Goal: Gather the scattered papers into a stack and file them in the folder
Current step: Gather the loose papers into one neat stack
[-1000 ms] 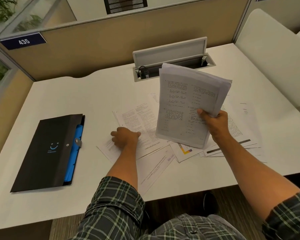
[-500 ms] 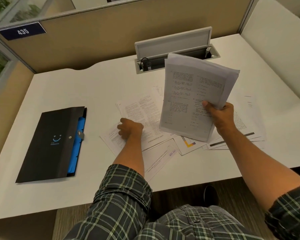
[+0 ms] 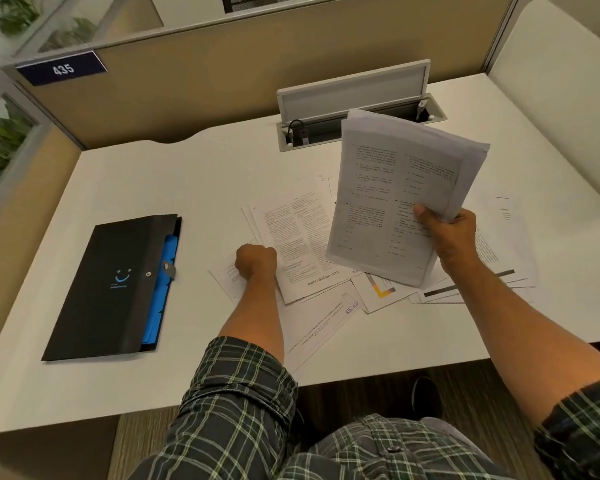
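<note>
My right hand [image 3: 447, 233] grips a thick stack of printed papers [image 3: 392, 188] by its right edge and holds it upright above the desk. Several loose sheets [image 3: 302, 237] lie scattered on the white desk [image 3: 174, 181] beneath and around both hands. My left hand [image 3: 255, 261] rests with curled fingers on the left edge of those sheets; whether it pinches one is hidden. A black folder [image 3: 111, 285] with blue dividers showing along its right side lies flat at the left of the desk.
An open cable tray [image 3: 357, 116] with a raised lid sits at the back of the desk. Beige partition walls [image 3: 222, 74] enclose the desk at the back and left; a white panel [image 3: 561, 81] stands at the right.
My left hand has stayed on the loose sheets and my right hand keeps the stack raised; only the camera view has shifted slightly.
</note>
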Demonstrator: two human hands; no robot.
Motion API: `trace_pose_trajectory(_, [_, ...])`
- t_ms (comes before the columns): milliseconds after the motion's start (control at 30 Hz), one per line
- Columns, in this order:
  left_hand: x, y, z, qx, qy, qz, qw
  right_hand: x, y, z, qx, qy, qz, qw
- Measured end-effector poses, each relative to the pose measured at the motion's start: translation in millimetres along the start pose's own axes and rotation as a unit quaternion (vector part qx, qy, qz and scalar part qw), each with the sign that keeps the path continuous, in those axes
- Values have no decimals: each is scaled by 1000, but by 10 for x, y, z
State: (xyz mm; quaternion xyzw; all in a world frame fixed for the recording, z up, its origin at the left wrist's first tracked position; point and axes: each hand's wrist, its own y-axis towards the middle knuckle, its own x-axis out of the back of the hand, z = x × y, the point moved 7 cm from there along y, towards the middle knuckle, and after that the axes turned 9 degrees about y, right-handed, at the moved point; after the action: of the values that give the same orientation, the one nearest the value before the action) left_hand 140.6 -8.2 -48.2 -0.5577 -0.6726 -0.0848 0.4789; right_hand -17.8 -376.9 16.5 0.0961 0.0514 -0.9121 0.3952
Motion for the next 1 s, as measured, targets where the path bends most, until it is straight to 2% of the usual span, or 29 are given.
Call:
trace_pose_trajectory(233, [126, 39, -37, -8, -115, 12, 993, 78, 50, -9, 3, 8, -9, 1000])
trace_pose_trajectory(633, [273, 78, 38, -3, -165, 76, 983, 145, 78, 2, 15, 16, -10, 1000])
trace_pose_trajectory(767, [164, 11, 53, -55, -181, 121, 974, 143, 94, -19, 11, 14, -14, 1000])
trace_pose_trajectory(1000, [256, 89, -33, -107, -173, 102, 974, 124, 106, -5, 7, 9, -20, 1000])
